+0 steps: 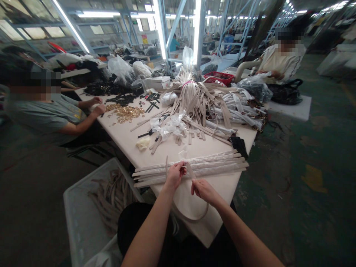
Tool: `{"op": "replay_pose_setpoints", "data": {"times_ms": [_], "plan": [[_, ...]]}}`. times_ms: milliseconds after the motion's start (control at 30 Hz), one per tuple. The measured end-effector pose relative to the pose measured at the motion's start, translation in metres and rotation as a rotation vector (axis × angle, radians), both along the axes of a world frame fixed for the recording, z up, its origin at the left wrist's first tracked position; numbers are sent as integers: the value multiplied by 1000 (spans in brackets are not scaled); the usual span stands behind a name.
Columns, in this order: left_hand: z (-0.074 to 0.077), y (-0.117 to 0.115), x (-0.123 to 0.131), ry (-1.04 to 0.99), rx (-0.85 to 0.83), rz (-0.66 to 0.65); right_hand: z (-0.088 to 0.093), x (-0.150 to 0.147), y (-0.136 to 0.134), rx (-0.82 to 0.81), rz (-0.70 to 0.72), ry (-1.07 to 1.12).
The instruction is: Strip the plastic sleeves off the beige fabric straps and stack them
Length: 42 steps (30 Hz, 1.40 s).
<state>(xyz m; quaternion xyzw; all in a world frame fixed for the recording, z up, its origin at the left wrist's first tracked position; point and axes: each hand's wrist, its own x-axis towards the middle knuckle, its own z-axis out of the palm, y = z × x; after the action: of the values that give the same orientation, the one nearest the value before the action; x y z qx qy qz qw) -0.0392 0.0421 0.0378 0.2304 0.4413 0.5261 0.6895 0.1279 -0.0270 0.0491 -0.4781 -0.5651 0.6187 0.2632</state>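
Between my hands is a beige strap [190, 171], its lower length looping down over the table's near edge. My left hand [175, 175] is closed, pinching the strap near its upper part. Lower and to the right, my right hand [204, 190] grips the same strap between thumb and fingers. Just beyond the hands lies a row of long beige straps [222, 165] wrapped in whitish film, side by side across the table. A thin strap end stands up left of my left hand; whether it belongs to the held strap I cannot tell.
A large pile of beige straps [191, 98] covers the table [167, 157] further back. Gold metal pieces [126, 112] lie at the left, near a co-worker's hands [98, 107]. A bin [76, 207] of strips stands below left. Another person [280, 63] sits at the far right.
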Motion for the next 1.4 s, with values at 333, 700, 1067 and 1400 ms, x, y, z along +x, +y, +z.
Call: {"op": "replay_pose_setpoints", "data": {"times_ms": [333, 700, 1067, 1400], "plan": [[8, -6, -3, 88, 12, -87, 0, -1, 0, 5, 44, -4], [3, -27, 5, 175, 97, -265, -2, -8, 6, -54, -47, 199], [20, -26, 10, 34, 36, -116, -4, -16, -4, 3, -177, 193], [15, -50, 26, 150, 44, -79, 7, -20, -9, 48, -330, 195]]}}
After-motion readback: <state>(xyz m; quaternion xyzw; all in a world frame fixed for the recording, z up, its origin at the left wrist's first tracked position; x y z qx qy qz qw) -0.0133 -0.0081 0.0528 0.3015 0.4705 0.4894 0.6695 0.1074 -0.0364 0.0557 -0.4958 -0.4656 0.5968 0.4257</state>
